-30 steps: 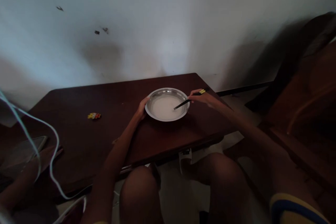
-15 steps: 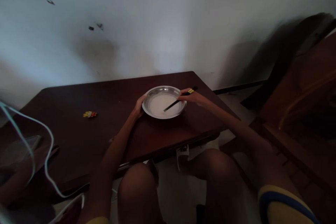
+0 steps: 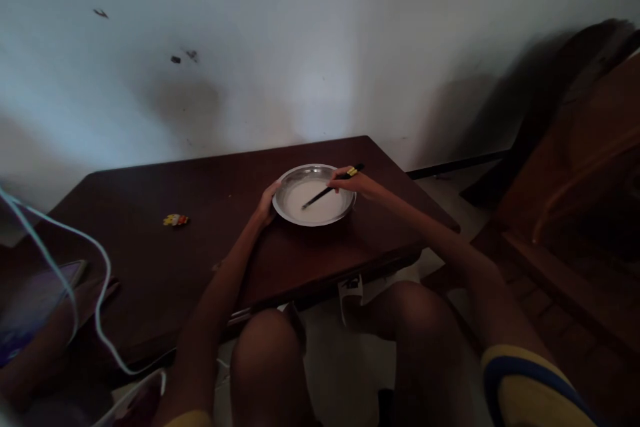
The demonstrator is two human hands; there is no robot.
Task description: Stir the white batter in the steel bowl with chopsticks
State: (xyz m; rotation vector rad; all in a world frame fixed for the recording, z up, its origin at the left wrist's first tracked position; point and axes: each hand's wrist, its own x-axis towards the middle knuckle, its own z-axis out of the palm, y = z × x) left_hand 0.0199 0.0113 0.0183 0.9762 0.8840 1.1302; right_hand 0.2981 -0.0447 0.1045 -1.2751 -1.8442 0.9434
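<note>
A round metal bowl (image 3: 298,176) holding a pale white mixture stands near the right end of a dark wooden table (image 3: 200,247). My left hand (image 3: 267,203) grips the bowl's left rim, fingers curled on it. Over the bowl's right side, my right hand (image 3: 350,181) is closed on dark chopsticks (image 3: 325,191) with a yellow band near the top. Their tips dip into the mixture at about the bowl's middle.
A small yellow and red object (image 3: 175,219) lies on the table to the left. A phone (image 3: 35,297) and a pale cable (image 3: 75,260) sit at the left edge. A white wall rises behind the table. Dark wooden furniture (image 3: 575,180) stands to the right.
My right hand has moved left over the bowl, carrying the chopstick tips from the bowl's right part toward its middle. My left hand has stayed on the rim.
</note>
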